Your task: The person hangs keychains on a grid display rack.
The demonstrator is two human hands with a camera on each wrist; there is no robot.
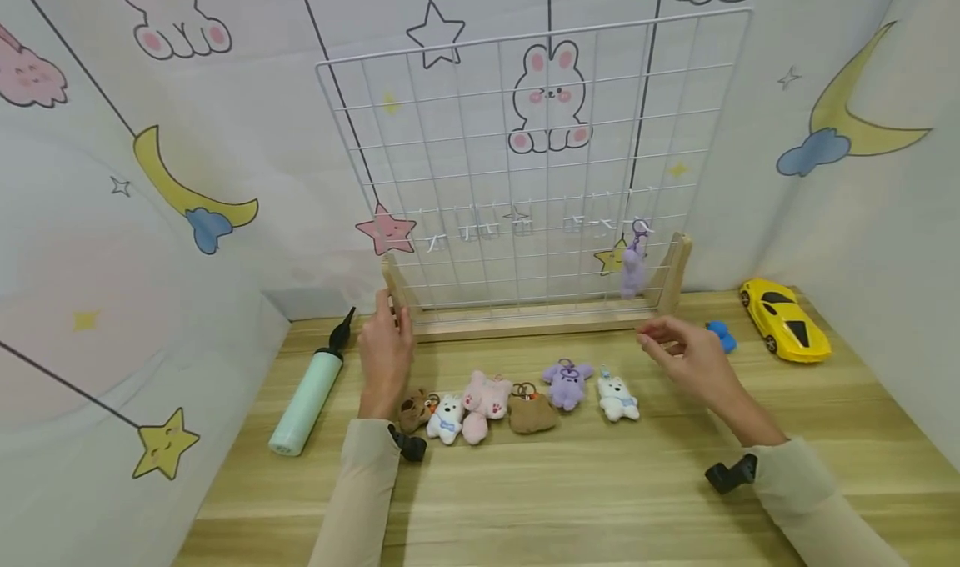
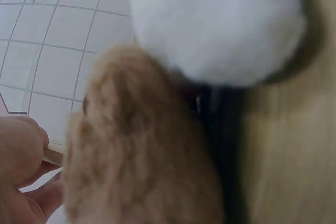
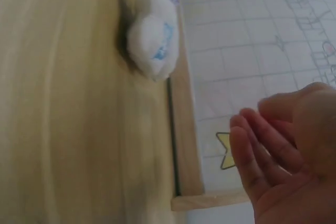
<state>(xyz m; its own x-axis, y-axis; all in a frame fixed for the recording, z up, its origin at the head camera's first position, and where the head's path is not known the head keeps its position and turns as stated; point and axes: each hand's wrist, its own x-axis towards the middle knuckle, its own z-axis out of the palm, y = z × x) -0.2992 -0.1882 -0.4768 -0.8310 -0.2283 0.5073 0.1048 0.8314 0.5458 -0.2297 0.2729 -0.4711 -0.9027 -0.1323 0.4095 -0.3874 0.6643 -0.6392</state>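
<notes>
My left hand grips the left wooden post of a white wire grid rack; the left wrist view shows the fingers around the wood. My right hand hovers near the rack's right foot, fingers loosely bent and nothing between them. A purple plush keychain hangs from a hook at the grid's right side. In front of the rack lie a brown plush, a white bear plush, a pink plush, a tan plush, a purple plush and another white plush.
A mint-green hand pump with a black nozzle lies at the left. On the right stand a yellow toy car and a small blue object. Several small hooks run along the lower grid. Printed fabric walls surround the wooden table.
</notes>
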